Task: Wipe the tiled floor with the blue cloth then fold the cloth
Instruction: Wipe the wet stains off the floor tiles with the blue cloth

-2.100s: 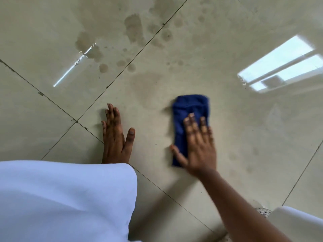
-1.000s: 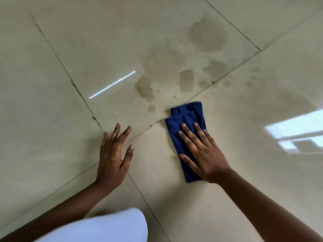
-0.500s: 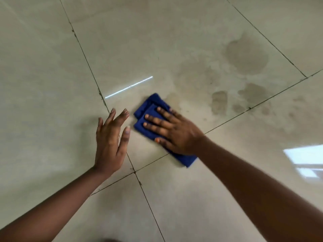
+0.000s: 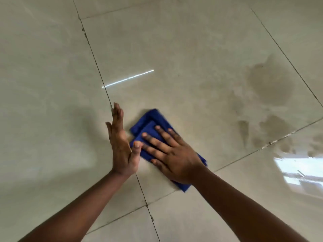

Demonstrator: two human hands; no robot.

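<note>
glossy tiled floor (image 4: 174, 41) (smudged), soft blue cloth (image 4: 150, 123)

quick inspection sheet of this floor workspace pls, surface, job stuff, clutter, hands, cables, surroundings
surface: glossy beige tiled floor with dark grout lines; damp patches remain at right, apart from the cloth
job's things: blue cloth, folded into layers, flat on the tile beside a grout line
clutter: nothing seen
grippers: right hand spread flat, palm down, pressing the cloth; left hand open, fingers straight, beside the cloth, its thumb at the cloth's near edge; whether it rests on the floor cannot be told
cables: nothing seen
surroundings: thin bright reflected streak above the hands; window reflection at right edge
</note>
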